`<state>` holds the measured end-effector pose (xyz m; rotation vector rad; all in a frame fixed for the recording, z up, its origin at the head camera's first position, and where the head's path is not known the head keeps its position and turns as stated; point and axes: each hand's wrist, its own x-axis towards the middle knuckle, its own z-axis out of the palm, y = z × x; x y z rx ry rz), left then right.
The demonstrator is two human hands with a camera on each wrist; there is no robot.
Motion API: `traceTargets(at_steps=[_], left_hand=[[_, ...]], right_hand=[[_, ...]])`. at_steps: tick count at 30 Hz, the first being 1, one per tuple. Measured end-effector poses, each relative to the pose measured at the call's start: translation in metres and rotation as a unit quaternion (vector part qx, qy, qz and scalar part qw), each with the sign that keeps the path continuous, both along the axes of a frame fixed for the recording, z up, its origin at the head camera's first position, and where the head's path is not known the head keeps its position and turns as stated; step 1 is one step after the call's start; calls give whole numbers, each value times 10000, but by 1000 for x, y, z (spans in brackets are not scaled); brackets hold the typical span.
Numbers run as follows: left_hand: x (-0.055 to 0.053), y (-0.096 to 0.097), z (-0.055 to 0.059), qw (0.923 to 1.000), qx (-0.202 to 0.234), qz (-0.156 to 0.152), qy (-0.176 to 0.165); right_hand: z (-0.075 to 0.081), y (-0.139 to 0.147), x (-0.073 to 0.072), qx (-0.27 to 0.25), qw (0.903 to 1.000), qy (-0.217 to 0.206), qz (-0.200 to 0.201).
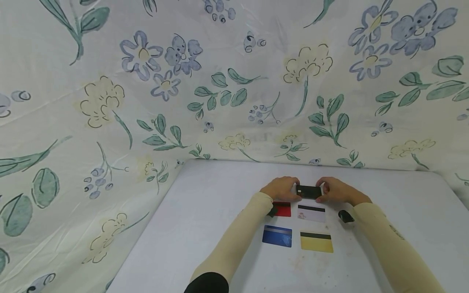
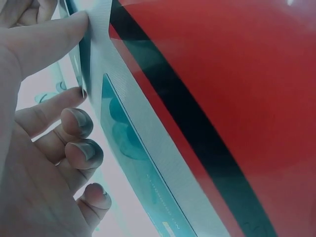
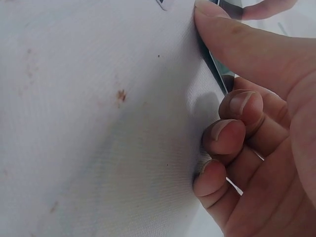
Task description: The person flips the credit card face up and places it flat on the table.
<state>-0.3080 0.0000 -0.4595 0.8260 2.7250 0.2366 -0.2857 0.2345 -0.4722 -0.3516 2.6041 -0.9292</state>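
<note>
A black card with a small chip mark is held by its two short ends near the far side of the table. My left hand pinches its left end between thumb and fingertip. At the opposite end, the thumb and fingers of my right hand grip it. In the left wrist view, the remaining fingers curl loosely near a teal card. A red card with a dark stripe lies just below the left hand, partly covered by the wrist. A whitish card with a black stripe lies under the held card.
Nearer the front of the white table lie a blue card and a yellow card with a black stripe. Beside the right wrist is a small black object. A flowered cloth hangs behind the table.
</note>
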Motion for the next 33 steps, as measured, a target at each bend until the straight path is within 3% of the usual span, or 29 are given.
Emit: traceTargets(at_steps=[22,29,33], left_hand=[[-1,-4,-6,9997,243,70,-71],[1,-11,-9,9991,321,-57,270],[4,-17,-4,9975,459,-154,510]], right_hand=[[-3,0,2,-53,10000,24,-79],[-3,-1,5,-144,9998,17,-117],[-4,-1,4,-322,9993,168,-134]])
